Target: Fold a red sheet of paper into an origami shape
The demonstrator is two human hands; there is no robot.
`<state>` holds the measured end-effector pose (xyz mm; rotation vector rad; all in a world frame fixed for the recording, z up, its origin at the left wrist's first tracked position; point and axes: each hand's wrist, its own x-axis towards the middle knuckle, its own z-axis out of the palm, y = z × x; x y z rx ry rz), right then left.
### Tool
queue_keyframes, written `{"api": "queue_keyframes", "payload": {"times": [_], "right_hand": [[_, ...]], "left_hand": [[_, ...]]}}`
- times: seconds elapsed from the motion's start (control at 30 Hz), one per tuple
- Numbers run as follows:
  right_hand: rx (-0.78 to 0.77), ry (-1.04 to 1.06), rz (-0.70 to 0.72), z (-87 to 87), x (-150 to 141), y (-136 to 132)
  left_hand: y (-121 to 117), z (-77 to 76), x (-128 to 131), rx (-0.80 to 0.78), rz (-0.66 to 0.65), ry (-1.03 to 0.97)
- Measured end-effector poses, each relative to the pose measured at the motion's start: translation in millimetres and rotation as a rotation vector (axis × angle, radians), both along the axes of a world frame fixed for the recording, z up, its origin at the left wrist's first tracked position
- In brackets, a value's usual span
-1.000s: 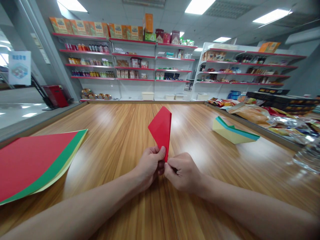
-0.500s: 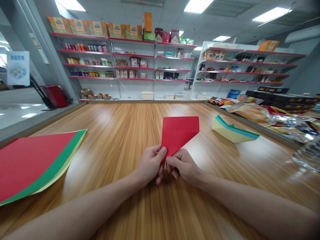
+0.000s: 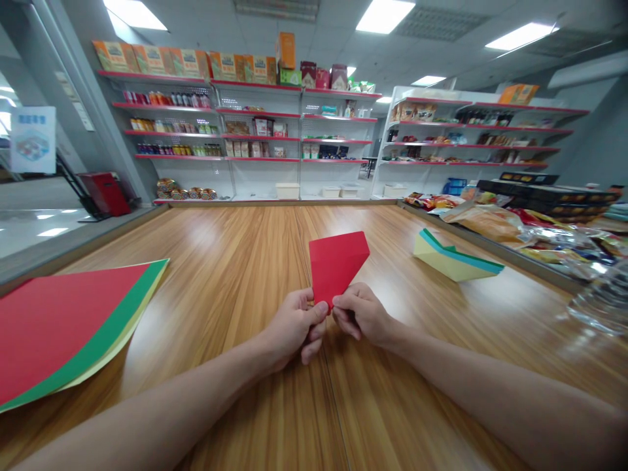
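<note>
Red paper, lower end between left hand and right hand

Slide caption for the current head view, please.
Left hand and right hand hold folded red paper at a wooden table, between a stack of coloured sheets and a folded paper boat.

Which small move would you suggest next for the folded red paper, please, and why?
I would probably have the right hand pinch along the slanting right edge of the folded red paper, because that hand is at the bottom of this edge, the left hand grips the narrow lower end, and the wide upper end stands free.
</note>
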<state>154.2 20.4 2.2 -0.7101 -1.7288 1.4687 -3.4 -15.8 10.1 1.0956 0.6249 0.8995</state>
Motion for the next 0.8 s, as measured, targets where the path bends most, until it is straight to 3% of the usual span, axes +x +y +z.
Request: {"api": "queue_keyframes", "payload": {"times": [0.17, 0.3, 0.4, 0.53, 0.8], "right_hand": [[-0.046, 0.008, -0.021, 0.7, 1.5, 3.7], [-0.13, 0.093, 0.042, -0.8, 0.2, 2.3], [-0.134, 0.037, 0.139, 2.2, -3.6, -6.9], [-0.071, -0.063, 0.219, 5.6, -6.1, -15.7], [-0.087, 0.062, 0.121, -3.2, -5.7, -13.6]], "left_hand": [[0.0, -1.3, -1.3, -0.026, 0.02, -0.004], [3.0, -4.8, 1.4, -0.062, 0.031, -0.047], [5.6, -7.8, 6.6, -0.093, 0.165, -0.019], [6.8, -8.6, 10.7, -0.015, 0.385, 0.092], [4.1, 0.0, 7.3, 0.008, 0.548, 0.305]]}}
